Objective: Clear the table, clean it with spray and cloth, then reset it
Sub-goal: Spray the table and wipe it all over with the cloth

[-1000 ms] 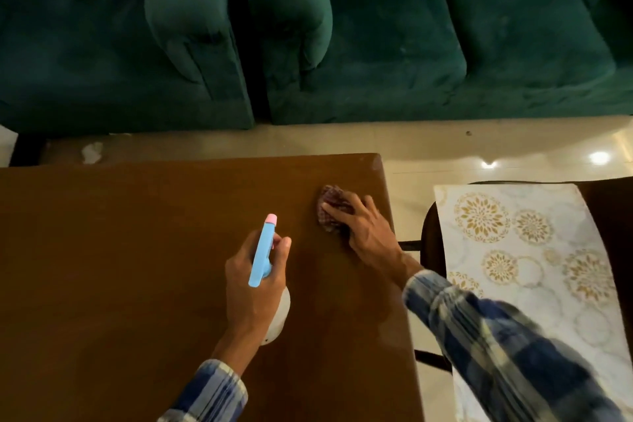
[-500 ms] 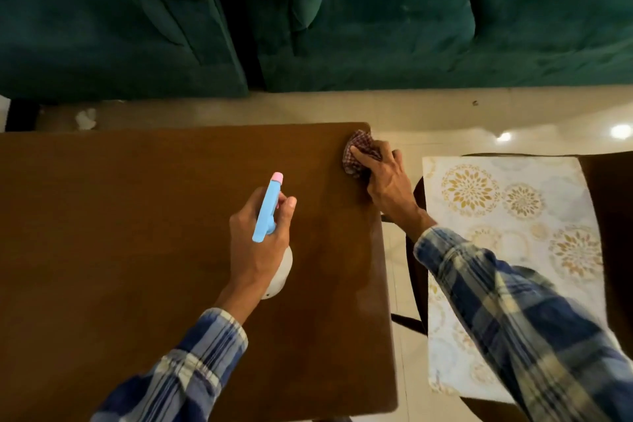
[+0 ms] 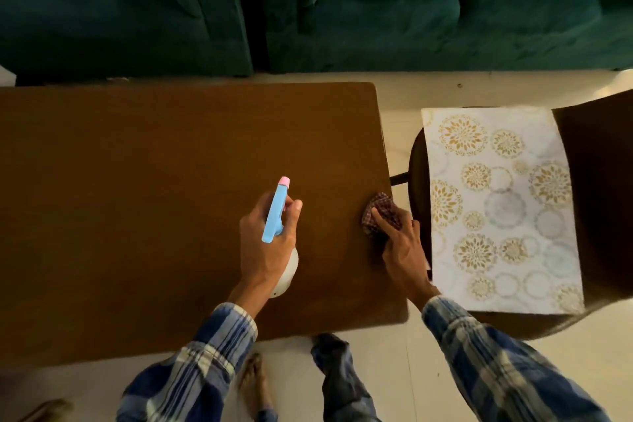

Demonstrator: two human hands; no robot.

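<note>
From the head camera I see my left hand (image 3: 265, 250) clenched round the spray bottle (image 3: 275, 212). Its blue head points away from me and its white body sits under my palm, over the right half of the table (image 3: 154, 199). My right hand (image 3: 404, 247) grasps the bunched cloth (image 3: 382, 207) and presses it onto the table's right edge, forefinger laid across it. A patterned mat (image 3: 496, 209) lies on a chair (image 3: 603, 181) just beside that edge. A green sofa (image 3: 376, 10) stands beyond the table.
</note>
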